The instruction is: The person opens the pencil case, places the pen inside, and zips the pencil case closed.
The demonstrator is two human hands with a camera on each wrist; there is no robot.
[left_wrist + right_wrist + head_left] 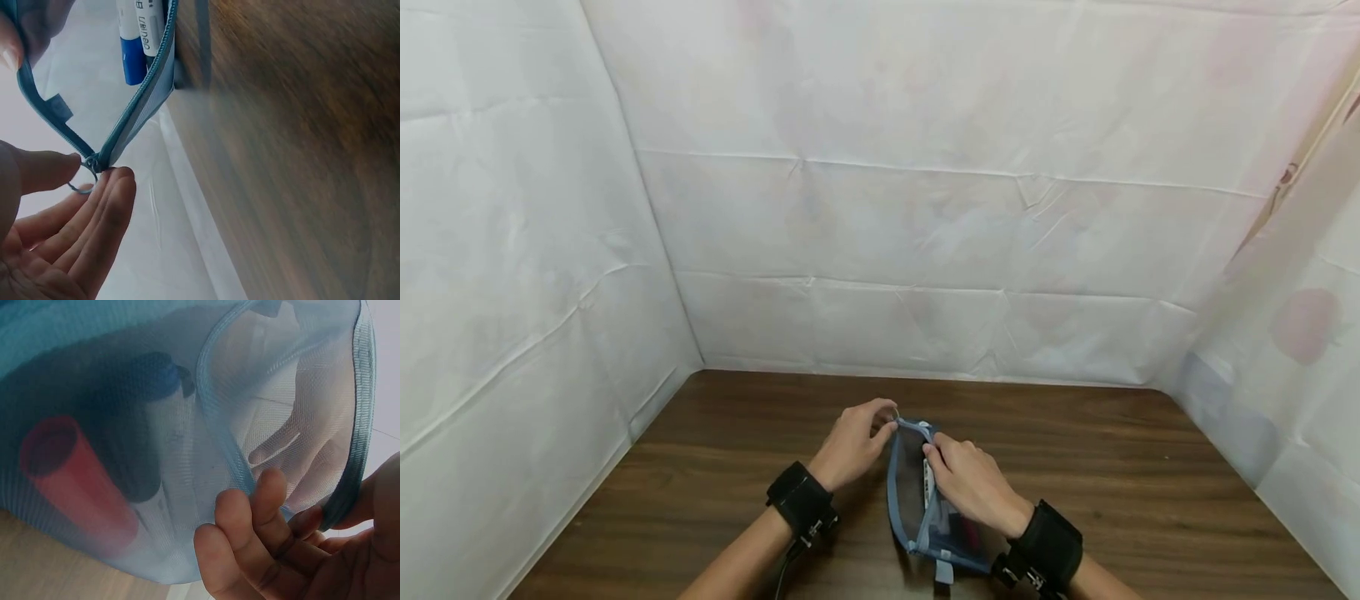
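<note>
A blue mesh zip pouch (892,500) stands unzipped on the table, its mouth spread wide. My left hand (852,442) pinches the far end of its zipper, where a thin ring pull (82,187) hangs between thumb and fingers. On the right side of the mouth, my right hand (973,485) grips the zipper edge, thumb inside and fingers against the outer mesh. Inside lie a blue-capped marker (134,61) and a second white marker (149,28). Through the mesh in the right wrist view, a red cap (84,487) shows.
The pouch rests on a dark wood-grain table (737,467). White sheeting (910,225) hangs behind and at both sides of it. Black camera bands (801,500) circle both wrists, and a cable trails from the left one. A fabric tab (943,572) sticks out at the pouch's near end.
</note>
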